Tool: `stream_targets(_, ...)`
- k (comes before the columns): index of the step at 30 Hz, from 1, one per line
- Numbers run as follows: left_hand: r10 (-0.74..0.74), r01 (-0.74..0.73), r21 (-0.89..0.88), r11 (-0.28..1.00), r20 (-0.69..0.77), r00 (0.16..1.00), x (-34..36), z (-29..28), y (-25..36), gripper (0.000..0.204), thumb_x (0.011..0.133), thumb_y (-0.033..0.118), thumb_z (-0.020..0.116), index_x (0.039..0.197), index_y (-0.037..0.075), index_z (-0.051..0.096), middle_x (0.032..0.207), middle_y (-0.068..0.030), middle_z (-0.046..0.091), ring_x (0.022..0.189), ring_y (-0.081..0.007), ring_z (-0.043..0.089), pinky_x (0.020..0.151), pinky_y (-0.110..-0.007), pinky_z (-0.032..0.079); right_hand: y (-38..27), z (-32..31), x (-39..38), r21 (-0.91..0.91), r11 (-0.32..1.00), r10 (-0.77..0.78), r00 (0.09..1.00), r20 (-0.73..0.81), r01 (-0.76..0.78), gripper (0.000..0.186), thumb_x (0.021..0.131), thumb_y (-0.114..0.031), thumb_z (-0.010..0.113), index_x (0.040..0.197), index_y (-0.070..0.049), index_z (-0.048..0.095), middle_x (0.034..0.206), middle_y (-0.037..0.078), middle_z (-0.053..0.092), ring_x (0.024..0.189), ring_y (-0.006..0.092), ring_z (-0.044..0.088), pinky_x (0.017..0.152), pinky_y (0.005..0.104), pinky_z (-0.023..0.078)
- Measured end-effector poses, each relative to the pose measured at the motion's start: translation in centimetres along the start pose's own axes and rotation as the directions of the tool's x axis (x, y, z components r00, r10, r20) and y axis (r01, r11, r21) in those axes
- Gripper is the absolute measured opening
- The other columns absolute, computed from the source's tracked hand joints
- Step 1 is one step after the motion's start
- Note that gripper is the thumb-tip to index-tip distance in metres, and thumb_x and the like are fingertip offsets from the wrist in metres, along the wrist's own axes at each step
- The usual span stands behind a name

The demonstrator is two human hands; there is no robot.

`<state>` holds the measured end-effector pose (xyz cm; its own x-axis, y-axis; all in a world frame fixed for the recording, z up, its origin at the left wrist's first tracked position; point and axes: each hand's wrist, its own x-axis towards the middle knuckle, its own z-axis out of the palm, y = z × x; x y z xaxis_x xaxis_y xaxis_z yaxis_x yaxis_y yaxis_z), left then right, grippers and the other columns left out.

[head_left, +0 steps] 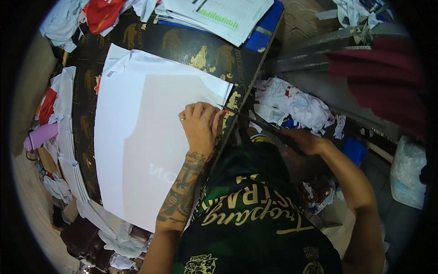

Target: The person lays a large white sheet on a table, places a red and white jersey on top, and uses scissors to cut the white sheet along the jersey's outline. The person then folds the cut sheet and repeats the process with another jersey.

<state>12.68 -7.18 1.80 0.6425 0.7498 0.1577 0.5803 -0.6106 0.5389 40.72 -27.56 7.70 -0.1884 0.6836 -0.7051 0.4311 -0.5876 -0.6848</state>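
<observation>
My left hand presses down flat on a grey paper pattern that lies on a stack of white fabric, near the table's right edge. My right hand grips the handles of long dark scissors. Their blades point left toward the fabric edge just beside my left fingers. The scissor handles are mostly hidden inside my right hand.
The dark table with gold prints carries papers and a blue folder at the far end. Cut white pieces are stacked along its left edge. Fabric scraps pile up to the right, beside dark red cloth.
</observation>
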Motion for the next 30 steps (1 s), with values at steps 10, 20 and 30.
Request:
stream_targets(10, -0.057, 0.063, -0.064, 0.996, 0.096, 0.994, -1.3, -2.1, -0.7, 0.012, 0.090, 0.018, 0.082, 0.097, 0.011, 0.075, 0.109, -0.0018, 0.069, 0.113, -0.0246, 0.058, 0.100, -0.041, 0.039, -2.5, -1.0, 6.7, -0.031, 0.999, 0.044, 0.998, 0.040, -0.042, 0.061, 0.082, -0.059, 0.088, 0.109, -0.006, 0.074, 0.097, 0.012, 0.075, 0.094, 0.0247, 0.071, 0.086, 0.0397, 0.053)
stream_targets(20, -0.069, 0.109, -0.225, 0.968, 0.179, 0.981, -1.5, -1.9, -1.5, 0.012, 0.091, 0.012, 0.077, 0.102, 0.006, 0.075, 0.116, -0.0074, 0.068, 0.120, -0.0307, 0.059, 0.104, -0.045, 0.043, -2.7, 3.5, 6.0, 0.120, 0.956, 0.271, 0.962, -0.001, -0.269, 0.065, 0.075, -0.065, 0.090, 0.095, -0.005, 0.077, 0.080, 0.007, 0.070, 0.078, 0.0187, 0.066, 0.074, 0.0343, 0.049)
stream_targets(30, -0.068, 0.124, -0.272, 0.954, 0.205, 0.976, -1.3, -2.0, -2.1, 0.012, 0.091, 0.010, 0.076, 0.102, 0.006, 0.074, 0.119, -0.0065, 0.066, 0.123, -0.0310, 0.057, 0.105, -0.046, 0.041, -7.7, 6.8, 7.0, 0.096, 0.939, 0.340, 0.931, -0.136, -0.329, 0.073, 0.075, -0.071, 0.088, 0.084, 0.000, 0.072, 0.077, 0.012, 0.069, 0.074, 0.0234, 0.066, 0.073, 0.0406, 0.051)
